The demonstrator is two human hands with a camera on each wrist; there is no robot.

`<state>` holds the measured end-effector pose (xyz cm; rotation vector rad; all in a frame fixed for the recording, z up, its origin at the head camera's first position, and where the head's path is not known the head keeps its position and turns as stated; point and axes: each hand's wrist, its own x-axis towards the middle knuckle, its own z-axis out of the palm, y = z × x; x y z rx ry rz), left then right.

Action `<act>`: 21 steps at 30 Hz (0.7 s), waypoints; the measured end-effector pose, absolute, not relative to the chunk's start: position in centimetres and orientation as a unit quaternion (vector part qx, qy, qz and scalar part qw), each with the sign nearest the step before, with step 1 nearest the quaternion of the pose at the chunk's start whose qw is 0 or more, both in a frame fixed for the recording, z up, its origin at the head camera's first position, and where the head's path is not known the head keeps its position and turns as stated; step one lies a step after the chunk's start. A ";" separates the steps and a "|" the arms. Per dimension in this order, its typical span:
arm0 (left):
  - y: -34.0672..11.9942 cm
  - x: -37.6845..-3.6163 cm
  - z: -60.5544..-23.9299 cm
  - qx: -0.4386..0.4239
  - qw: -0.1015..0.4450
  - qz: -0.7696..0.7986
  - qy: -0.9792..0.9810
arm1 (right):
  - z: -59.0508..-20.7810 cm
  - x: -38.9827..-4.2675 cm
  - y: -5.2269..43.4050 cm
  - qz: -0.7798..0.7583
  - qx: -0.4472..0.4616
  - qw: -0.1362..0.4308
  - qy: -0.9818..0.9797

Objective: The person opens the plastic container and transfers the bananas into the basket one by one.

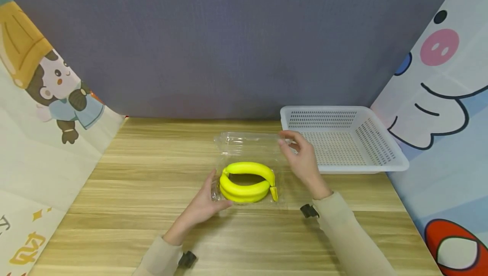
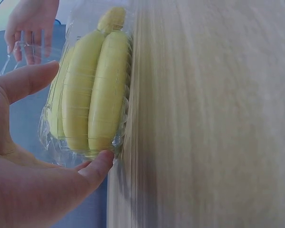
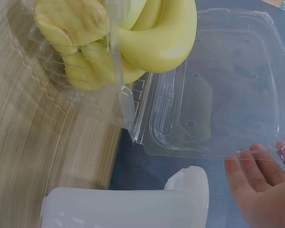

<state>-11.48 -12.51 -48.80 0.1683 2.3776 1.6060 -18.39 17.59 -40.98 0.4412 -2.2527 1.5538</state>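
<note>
My left hand [image 1: 203, 208] steadies the clear plastic clamshell box [image 1: 244, 164] mid-counter [image 1: 133, 191], fingers straight against its near-left corner. Inside lie yellow bananas [image 1: 247, 181]. My right hand [image 1: 301, 157] pinches the raised lid's edge, beside the white perforated basket [image 1: 381, 140].

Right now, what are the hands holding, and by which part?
The right hand pinches the open lid by its free edge; the left hand steadies the clamshell base at its near-left corner.
</note>
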 end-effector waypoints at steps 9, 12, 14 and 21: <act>-12.5 -11.5 -48.9 0.060 0.133 0.551 0.822 | -41.5 -18.8 18.2 0.566 0.151 0.184 -0.790; -12.5 -11.5 -48.9 0.062 0.132 0.551 0.821 | -41.5 -18.7 18.3 0.571 0.145 0.188 -0.786; -12.5 -11.5 -48.9 0.062 0.132 0.551 0.822 | -41.4 -18.6 18.3 0.570 0.136 0.191 -0.788; -12.4 -11.5 -48.7 0.061 0.131 0.544 0.826 | -41.2 -18.6 18.4 0.573 0.112 0.207 -0.785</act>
